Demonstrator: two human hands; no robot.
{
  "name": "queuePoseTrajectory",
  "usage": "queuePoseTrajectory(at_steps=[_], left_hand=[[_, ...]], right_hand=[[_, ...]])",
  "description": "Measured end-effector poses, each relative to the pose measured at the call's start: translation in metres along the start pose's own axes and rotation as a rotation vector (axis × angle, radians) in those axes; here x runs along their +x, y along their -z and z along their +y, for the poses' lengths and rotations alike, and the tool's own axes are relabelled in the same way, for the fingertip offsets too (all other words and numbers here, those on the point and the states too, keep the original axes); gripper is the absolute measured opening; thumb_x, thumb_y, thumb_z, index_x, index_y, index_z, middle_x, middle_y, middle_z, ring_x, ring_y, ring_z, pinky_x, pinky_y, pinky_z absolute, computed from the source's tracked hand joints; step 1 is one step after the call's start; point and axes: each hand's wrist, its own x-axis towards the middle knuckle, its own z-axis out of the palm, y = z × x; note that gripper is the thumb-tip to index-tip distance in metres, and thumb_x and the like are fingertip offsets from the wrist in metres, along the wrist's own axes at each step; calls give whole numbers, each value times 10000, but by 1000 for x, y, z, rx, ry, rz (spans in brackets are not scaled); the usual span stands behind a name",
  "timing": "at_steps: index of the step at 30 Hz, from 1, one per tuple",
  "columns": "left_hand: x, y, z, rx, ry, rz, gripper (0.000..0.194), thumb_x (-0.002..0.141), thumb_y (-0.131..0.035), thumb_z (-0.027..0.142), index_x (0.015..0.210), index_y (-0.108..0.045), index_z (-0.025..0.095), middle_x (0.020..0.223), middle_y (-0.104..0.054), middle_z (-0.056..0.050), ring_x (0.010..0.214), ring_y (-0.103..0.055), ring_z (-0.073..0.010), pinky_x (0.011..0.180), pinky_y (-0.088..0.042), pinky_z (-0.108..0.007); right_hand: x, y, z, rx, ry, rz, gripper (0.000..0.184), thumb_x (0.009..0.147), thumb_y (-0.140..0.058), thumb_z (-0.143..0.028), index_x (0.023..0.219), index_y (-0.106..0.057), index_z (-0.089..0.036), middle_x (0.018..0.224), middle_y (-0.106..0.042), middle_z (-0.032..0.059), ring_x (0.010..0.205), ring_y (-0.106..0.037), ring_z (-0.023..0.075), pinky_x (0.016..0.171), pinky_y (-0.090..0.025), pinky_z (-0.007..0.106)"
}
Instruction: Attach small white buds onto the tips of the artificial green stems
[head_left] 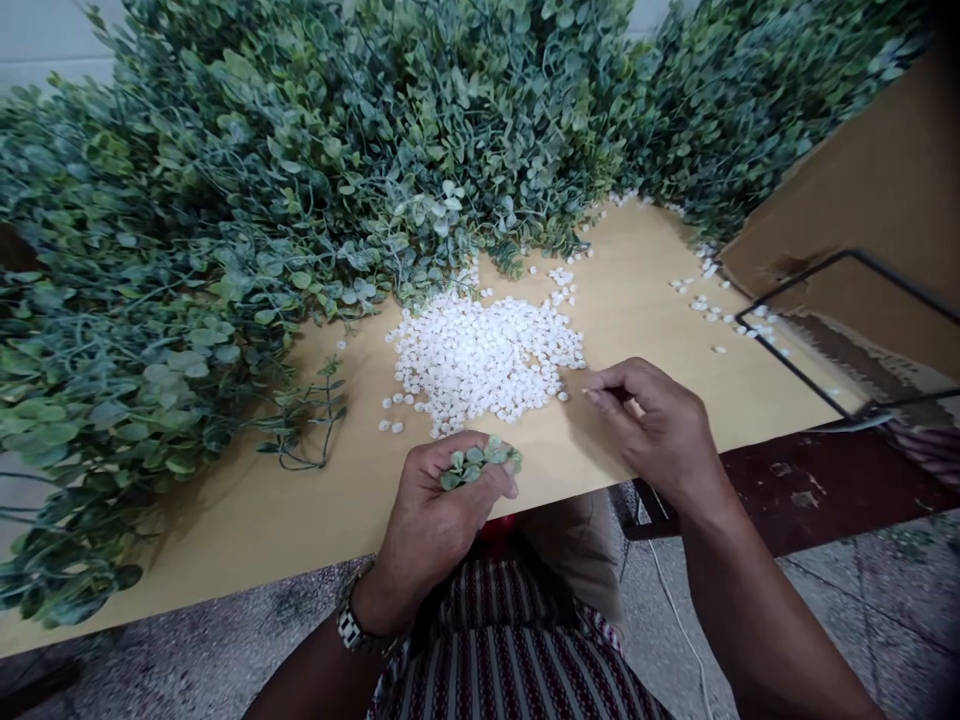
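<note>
My left hand (pixel 450 505) is closed around a small sprig of artificial green leaves (pixel 480 462), its leaves showing between thumb and fingers. To the right, my right hand (pixel 656 425) is raised just over the table with thumb and fingertips pinched together. Whatever may be between those fingertips is too small to make out. A heap of small white plastic pieces (pixel 487 355) lies on the table between and beyond both hands. Left of the heap, a loose leafy stem (pixel 326 415) rests on the tabletop.
A large mass of artificial foliage (pixel 360 150) covers the back and left of the pale table (pixel 300 520). At the right stand a torn cardboard box (pixel 870 190) and a black metal frame (pixel 799 375). More white pieces (pixel 705 305) are scattered near the box.
</note>
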Motion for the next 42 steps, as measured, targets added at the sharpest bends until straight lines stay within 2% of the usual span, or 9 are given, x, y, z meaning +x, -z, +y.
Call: queuePoseTrajectory(at_steps=[3, 5, 10, 17, 22, 27, 34, 42], left_hand=[[0, -2, 0, 9, -4, 9, 186, 702, -627, 184, 523, -600, 140, 525, -547, 29, 387, -340, -29, 369, -253, -186], [-1, -4, 0, 34, -10, 9, 167, 686, -641, 172, 527, -604, 140, 499, -515, 40, 398, -338, -33, 382, -261, -185], [-3, -7, 1, 69, -5, 33, 114, 656, -625, 127, 544, -610, 135, 491, -478, 47, 438, -339, -44, 415, -270, -184], [-4, -10, 5, 76, 1, 31, 94, 623, -596, 128, 529, -603, 127, 489, -429, 50, 475, -350, -55, 461, -292, -189], [-3, -12, 5, 37, 42, 22, 122, 628, -586, 153, 508, -583, 131, 473, -415, 50, 461, -331, -55, 423, -272, -179], [-2, -11, 0, 21, 19, 23, 133, 609, -573, 159, 479, -553, 143, 455, -405, 48, 439, -325, -57, 391, -268, -174], [-2, -12, -1, 18, -16, 19, 152, 617, -558, 140, 469, -528, 143, 451, -380, 54, 441, -313, -54, 397, -264, -172], [-5, -14, 2, 23, 4, 38, 173, 617, -530, 125, 453, -477, 145, 457, -329, 61, 444, -267, -47, 403, -231, -175]], right_hand=[[-10, -5, -25, 487, -108, -52, 28, 835, -587, -189, 815, -599, -204, 718, -574, -13, 636, -530, 110, 553, -412, 225], [-16, -13, -39, 700, -159, -119, 50, 828, -606, -204, 780, -597, -206, 694, -562, -22, 631, -516, 105, 550, -410, 217], [-29, -31, -47, 887, -314, -102, 105, 831, -623, -275, 764, -586, -202, 689, -519, -19, 643, -464, 107, 578, -390, 228], [-34, -36, -45, 906, -344, -69, 116, 824, -637, -288, 762, -587, -204, 672, -523, -18, 653, -469, 113, 547, -368, 219], [-34, -37, -49, 874, -335, -37, 123, 810, -646, -275, 741, -586, -192, 658, -529, -16, 633, -475, 113, 531, -383, 217], [-36, -39, -51, 803, -347, -2, 107, 815, -630, -261, 752, -580, -191, 664, -541, -10, 628, -491, 120, 540, -412, 227], [-38, -40, -51, 714, -275, 25, 87, 841, -590, -225, 763, -570, -193, 680, -547, -7, 659, -520, 127, 571, -438, 233], [-42, -46, -48, 614, -143, 70, 57, 854, -553, -166, 808, -559, -198, 717, -554, -2, 687, -538, 130, 614, -455, 250]])
